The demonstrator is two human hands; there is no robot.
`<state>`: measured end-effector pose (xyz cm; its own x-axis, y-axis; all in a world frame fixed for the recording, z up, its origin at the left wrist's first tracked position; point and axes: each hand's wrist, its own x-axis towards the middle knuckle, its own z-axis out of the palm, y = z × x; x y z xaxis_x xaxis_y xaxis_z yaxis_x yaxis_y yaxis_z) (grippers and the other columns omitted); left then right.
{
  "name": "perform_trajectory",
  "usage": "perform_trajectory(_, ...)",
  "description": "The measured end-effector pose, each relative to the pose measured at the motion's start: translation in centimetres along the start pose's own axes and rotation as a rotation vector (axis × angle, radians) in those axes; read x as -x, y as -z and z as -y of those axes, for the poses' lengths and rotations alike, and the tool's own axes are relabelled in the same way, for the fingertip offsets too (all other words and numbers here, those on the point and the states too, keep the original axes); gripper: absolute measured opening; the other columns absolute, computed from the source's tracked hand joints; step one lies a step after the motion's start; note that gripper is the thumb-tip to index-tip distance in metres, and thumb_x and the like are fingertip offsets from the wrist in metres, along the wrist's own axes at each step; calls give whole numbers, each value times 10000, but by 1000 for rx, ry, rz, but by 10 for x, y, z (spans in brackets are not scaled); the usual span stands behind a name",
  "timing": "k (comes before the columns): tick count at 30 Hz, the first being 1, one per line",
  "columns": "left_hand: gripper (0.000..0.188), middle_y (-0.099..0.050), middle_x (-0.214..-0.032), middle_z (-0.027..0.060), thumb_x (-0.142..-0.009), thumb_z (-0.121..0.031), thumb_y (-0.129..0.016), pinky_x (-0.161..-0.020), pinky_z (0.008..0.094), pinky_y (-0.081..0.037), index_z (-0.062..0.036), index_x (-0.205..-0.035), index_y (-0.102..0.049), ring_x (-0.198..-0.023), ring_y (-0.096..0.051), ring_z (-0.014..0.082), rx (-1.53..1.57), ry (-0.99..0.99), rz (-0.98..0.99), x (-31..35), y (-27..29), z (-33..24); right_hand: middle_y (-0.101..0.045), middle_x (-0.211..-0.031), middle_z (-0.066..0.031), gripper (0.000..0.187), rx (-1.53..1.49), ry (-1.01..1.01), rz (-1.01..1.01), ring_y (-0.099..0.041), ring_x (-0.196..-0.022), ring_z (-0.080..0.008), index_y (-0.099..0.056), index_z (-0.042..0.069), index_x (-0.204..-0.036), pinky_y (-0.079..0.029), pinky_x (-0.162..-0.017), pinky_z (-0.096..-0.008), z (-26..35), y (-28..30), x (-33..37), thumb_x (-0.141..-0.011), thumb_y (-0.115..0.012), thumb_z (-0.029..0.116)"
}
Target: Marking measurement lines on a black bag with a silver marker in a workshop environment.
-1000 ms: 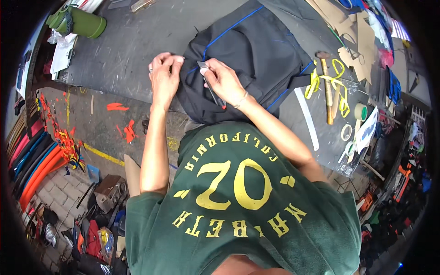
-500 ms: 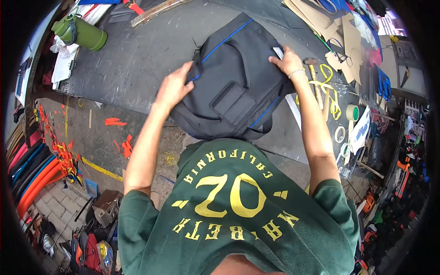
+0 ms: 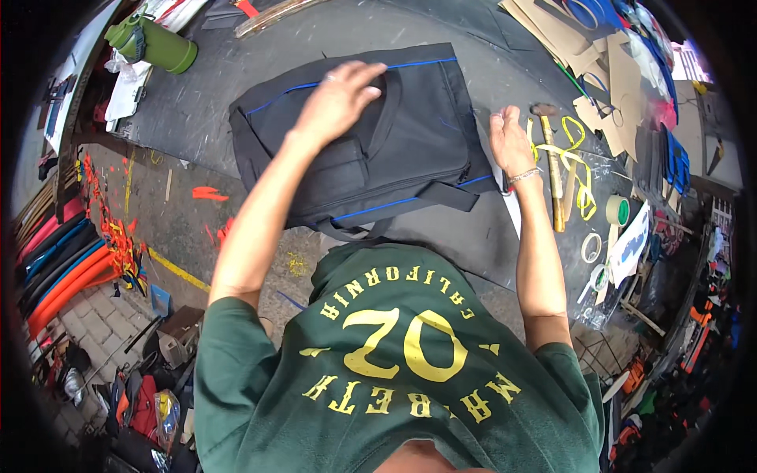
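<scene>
A black fabric bag (image 3: 430,122) with blue piping, dark straps and a zipped front panel lies flat on the dark worktable (image 3: 197,102). Above the bag's upper middle, my left hand (image 3: 339,102) has its fingers stretched out and covers part of a strap; whether it touches the cloth I cannot tell. Just off the bag's right edge is my right hand (image 3: 513,146), its fingers loosely extended and nothing visible in them. Close to its right lie a hammer (image 3: 554,177) with a worn handle and a tangled yellow tape measure (image 3: 585,189).
Tape rolls (image 3: 617,210) lie at the table's right side. Brown card patterns (image 3: 615,98) and scissors are spread at the far right. A green flask (image 3: 162,49) stands far left, near papers on a clipboard (image 3: 126,98). Orange and dark tubing (image 3: 75,288) sits below left.
The bag has turned and now lies flatter and wider across the table. My left hand left its edge and moved right over it; my right hand let go and moved slightly nearer and right.
</scene>
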<state>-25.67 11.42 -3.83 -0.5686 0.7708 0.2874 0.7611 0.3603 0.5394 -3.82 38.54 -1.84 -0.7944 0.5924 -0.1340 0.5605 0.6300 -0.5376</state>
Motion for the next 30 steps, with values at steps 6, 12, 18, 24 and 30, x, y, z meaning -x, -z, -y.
perform_trajectory(6, 390, -659, -1257, 174, -997, -316, -664, -1052, 442, -459, -84, -1311, -659, -1201, -600, 371, -31, 122, 175, 4, -53, -28, -712, -849, -151, 240, -210, 250, 193, -700, -716, -291, -460, 54, -1167, -561, -717, -415, 27, -15, -14, -1110, -446, 287)
perform_trajectory(12, 316, -700, -1132, 152, -920, -290, -753, -968, 439, -481, -36, -1107, -727, -1061, -643, 351, 161, 208, -228, -5, -43, -16, -705, -985, -103, 279, -249, 446, 117, -689, -839, -237, -653, 92, -1209, -552, -750, -367, 74, -53, -38, -1002, -690, 275)
perform_trajectory(18, 155, -715, -1078, 106, -932, -121, -702, -1001, 429, -483, -52, -1059, -756, -1000, -668, 324, 24, 190, -151, -29, -38, 50, -689, -1001, -95, 280, -234, 426, 15, -677, -893, -249, -754, 97, -1144, -541, -811, -338, 109, -78, -88, -929, -776, 274)
perform_trajectory(24, 150, -719, -1063, 62, -904, -181, -757, -1092, 448, -435, -86, -1019, -779, -997, -675, 288, 164, 310, -295, -24, -52, 61, -720, -1055, -53, 262, -34, 568, 152, -675, -982, -293, -762, 122, -1101, -538, -901, -380, 115, -91, -114, -870, -803, 237)
perform_trajectory(30, 140, -717, -1024, 43, -896, -202, -770, -1058, 435, -452, -97, -988, -788, -976, -671, 274, 148, 322, -309, -26, -56, 63, -743, -1044, -21, 213, 29, 747, 139, -671, -945, -269, -772, 139, -1043, -531, -883, -368, 107, -101, -117, -846, -804, 213)
